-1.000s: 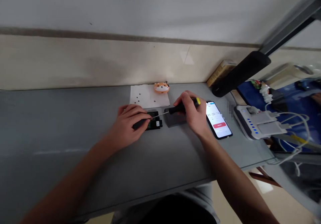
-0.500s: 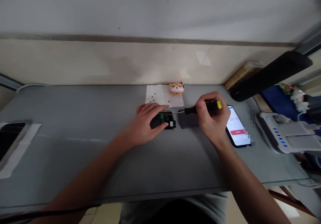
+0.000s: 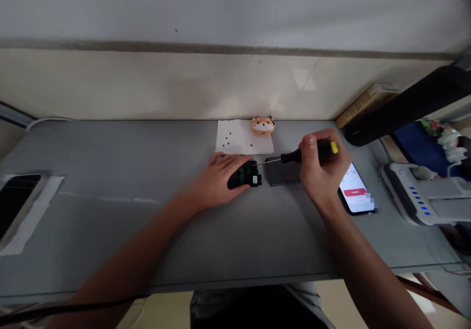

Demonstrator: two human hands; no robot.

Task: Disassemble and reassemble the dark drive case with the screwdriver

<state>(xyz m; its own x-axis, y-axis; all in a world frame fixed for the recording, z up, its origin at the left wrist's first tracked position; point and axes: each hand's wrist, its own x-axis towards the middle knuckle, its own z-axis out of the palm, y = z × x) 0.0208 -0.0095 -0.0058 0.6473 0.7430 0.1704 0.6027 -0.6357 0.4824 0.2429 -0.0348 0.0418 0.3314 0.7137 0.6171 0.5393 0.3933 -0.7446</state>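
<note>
My left hand (image 3: 224, 179) is closed around a small black electronic device (image 3: 253, 174), thumb on the near side and fingers along the far side. A green circuit board (image 3: 242, 174) shows inside it, and a white label sits near its right end. In my right hand (image 3: 324, 172) is a screwdriver (image 3: 294, 156) with a black handle and a yellow end cap. Its thin shaft points left, tip at the device's far right part; whether it touches a screw is too small to tell. Beneath the screwdriver lies a dark grey, flat-looking box-like piece (image 3: 281, 173), partly hidden by my right hand.
Behind the device, a white paper sheet (image 3: 239, 142) bears several tiny dark screw-like bits and an orange animal-faced case (image 3: 263, 125). A lit phone (image 3: 355, 191) lies right of my right hand, beside a power strip (image 3: 415, 196). A black cylinder (image 3: 401, 108) leans at back right.
The view has shifted a little. My right hand and the screwdriver handle have moved right from the device, with more of the shaft showing. My left hand keeps its hold.
</note>
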